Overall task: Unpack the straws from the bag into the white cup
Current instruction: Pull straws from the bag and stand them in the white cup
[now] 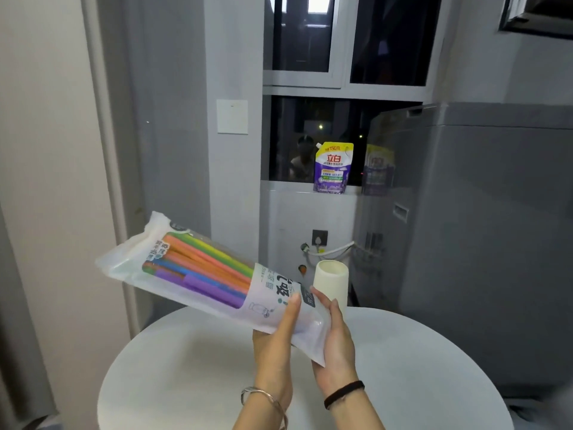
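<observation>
A long clear and white plastic bag (173, 274) full of coloured straws (201, 265) is held above the round white table (186, 367), slanting up to the left. My left hand (276, 346) grips the bag's lower end from the left, thumb on its printed front. From the right, my right hand (336, 342) holds that same end, fingers behind the plastic. The white cup (331, 282) stands upright on the table's far edge, just behind my right hand's fingertips. The straws lie inside the bag in green, orange, blue and purple.
A grey washing machine (480, 243) stands close on the right behind the table. A purple detergent pouch (333, 169) sits on the window ledge. A wall and door frame (102, 150) run along the left.
</observation>
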`<state>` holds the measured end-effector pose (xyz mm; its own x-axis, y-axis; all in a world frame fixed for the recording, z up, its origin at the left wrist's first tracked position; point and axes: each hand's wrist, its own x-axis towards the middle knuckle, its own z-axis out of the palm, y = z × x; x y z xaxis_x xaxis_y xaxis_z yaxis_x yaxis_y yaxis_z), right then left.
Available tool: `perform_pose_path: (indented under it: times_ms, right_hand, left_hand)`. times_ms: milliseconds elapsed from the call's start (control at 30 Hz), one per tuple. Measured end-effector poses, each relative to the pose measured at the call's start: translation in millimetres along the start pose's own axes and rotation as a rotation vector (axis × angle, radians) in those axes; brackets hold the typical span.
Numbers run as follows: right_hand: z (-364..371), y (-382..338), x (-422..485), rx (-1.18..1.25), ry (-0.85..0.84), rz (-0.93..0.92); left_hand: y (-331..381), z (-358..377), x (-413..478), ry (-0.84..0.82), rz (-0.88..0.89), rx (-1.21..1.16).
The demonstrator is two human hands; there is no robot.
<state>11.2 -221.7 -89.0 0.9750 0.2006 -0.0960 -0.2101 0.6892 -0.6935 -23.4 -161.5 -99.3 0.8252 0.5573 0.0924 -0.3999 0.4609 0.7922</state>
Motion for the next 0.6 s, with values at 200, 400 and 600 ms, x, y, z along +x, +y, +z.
perform_pose_path:
  times_ms: [200,400,600]
  right_hand:
    - [1,17,1,-0.274,0.086,-0.219]
    - [1,19,0,-0.331,0.071,-0.319]
    - [3,21,-1,0.066,0.026,-0.021]
  left_hand:
    - [-9,-4,6,0.1,-0.072,-0.016]
    - [-15,-8,2,0.08,-0.001,0.088]
    - [-3,-16,4,-0.042,0.108,0.141]
